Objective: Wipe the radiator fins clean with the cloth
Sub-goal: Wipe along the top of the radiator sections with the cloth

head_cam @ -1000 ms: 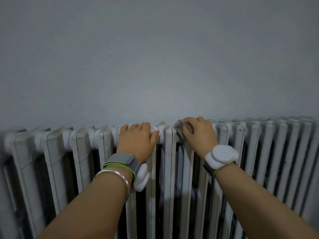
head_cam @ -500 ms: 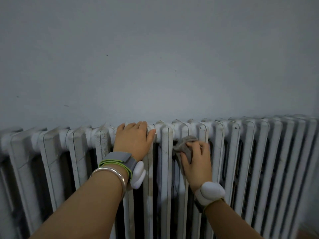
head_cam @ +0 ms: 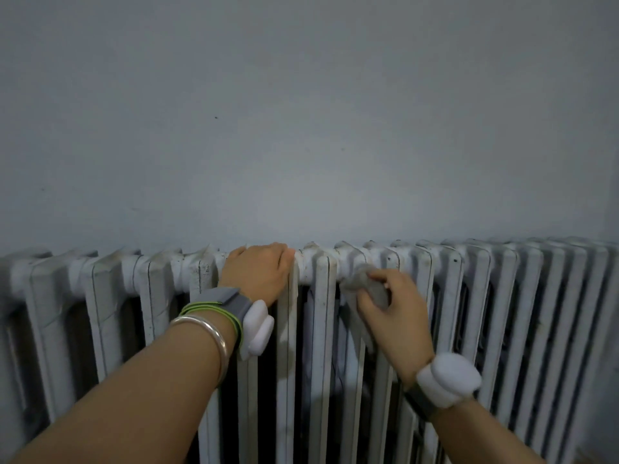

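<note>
Bracing with left hand (head_cam: 256, 274) curled over radiator (head_cam: 110, 289) top; pressing cloth (head_cam: 366, 289), gripped in right hand (head_cam: 393, 318) at 3 o'clock, onto fin (head_cam: 351, 356).

The radiator (head_cam: 502, 296) spans the view against a pale wall (head_cam: 301, 128). Its white fins stand upright with dark gaps between them, and the paint is chipped and grimy along the top. The left hand (head_cam: 256, 274) rests on its top edge, fingers hooked over it. Just right of it, the grey cloth (head_cam: 366, 288) lies against a fin near the top, gripped by the right hand (head_cam: 392, 313).
</note>
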A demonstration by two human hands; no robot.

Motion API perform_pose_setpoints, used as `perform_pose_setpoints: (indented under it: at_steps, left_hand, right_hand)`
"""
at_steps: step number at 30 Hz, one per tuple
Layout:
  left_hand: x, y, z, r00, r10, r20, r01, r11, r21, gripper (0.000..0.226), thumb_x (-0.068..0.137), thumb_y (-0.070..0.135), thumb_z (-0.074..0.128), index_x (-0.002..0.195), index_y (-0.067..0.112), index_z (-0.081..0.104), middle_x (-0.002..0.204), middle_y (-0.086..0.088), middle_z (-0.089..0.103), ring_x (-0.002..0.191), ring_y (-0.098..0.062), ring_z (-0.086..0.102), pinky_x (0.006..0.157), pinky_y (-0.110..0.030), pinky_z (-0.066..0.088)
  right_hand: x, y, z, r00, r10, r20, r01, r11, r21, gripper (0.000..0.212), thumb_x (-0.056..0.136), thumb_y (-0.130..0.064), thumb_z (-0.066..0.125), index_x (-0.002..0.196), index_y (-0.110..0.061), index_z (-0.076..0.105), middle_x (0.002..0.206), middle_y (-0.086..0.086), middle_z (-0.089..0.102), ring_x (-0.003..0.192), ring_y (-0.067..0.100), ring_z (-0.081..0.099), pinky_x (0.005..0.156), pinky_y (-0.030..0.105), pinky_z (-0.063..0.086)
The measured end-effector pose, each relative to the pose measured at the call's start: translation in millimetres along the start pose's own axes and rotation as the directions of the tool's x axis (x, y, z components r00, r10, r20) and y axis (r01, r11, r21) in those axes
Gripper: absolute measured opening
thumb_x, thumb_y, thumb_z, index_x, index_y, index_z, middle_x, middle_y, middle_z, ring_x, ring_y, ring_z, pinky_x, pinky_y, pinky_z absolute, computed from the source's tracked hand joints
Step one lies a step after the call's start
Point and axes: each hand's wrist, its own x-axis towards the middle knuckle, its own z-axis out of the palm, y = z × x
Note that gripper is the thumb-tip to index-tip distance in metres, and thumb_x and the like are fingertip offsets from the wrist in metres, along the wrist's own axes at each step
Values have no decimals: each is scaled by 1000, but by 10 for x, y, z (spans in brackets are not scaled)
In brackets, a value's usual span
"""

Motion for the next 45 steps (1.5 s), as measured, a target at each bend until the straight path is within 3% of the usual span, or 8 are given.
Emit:
perform_pose_setpoints:
  at_steps: [3,7,12,19,28,34,41,45]
  left_hand:
    - [17,-144,-5,1000,-19,-25,17,996,-91,43,96,42,24,94,14,57,100,-6,65,96,-29,60,84,-40,46]
    - [-73,-326,-63,997,-43,-67,45,999,26,46,95,43,27,114,14,57,115,-3,64,107,-25,57,96,-36,39]
    - [-144,-442,-111,997,-12,-82,22,993,119,49,89,55,23,100,22,58,101,4,66,101,-20,59,94,-35,35]
    - [-185,-464,-105,997,-4,-83,13,995,102,63,81,58,16,116,26,58,106,5,68,103,-17,61,102,-34,33]
    - [-181,-439,-91,996,-18,-92,28,994,102,63,82,55,14,113,23,58,99,5,67,100,-17,60,105,-35,28]
    - [-194,-411,-117,998,-36,-55,40,995,88,48,96,50,25,117,21,56,99,4,66,101,-18,59,106,-36,27]
    - [-197,-371,-145,997,-63,-38,67,993,97,42,97,46,29,122,22,54,107,2,66,107,-19,58,108,-37,25]
    - [-200,-357,-147,997,-68,-27,71,993,94,43,98,46,28,124,23,53,111,2,65,109,-19,57,108,-37,25]
  right_hand:
    - [391,-317,5,999,-29,-34,29,999,14,21,84,-20,64,105,-23,62,103,0,59,96,11,54,77,12,39]
    - [855,-447,224,997,-45,60,48,997,-65,29,86,-20,60,115,-20,61,108,8,60,99,22,56,74,15,32]
    - [1194,-467,582,970,37,239,26,966,-257,33,91,-23,51,123,-19,59,117,15,58,107,33,55,88,32,44]
    - [1225,-491,770,815,225,533,47,892,-449,32,94,-20,44,117,-9,63,123,12,61,110,33,56,86,29,44]
    - [1032,-502,558,887,152,437,26,927,-375,29,94,-18,45,110,-10,67,111,10,67,101,29,59,77,26,43]
    - [652,-322,556,975,-72,211,126,958,-256,21,91,-17,53,102,-6,67,98,13,68,94,32,59,84,38,45]
    - [217,-192,570,982,-184,29,187,975,-124,31,89,-9,63,119,-8,60,125,11,59,116,26,52,97,20,32]
    - [31,-113,612,988,-155,-3,154,984,-94,40,91,-11,60,131,-14,54,144,2,43,129,6,33,106,6,17]
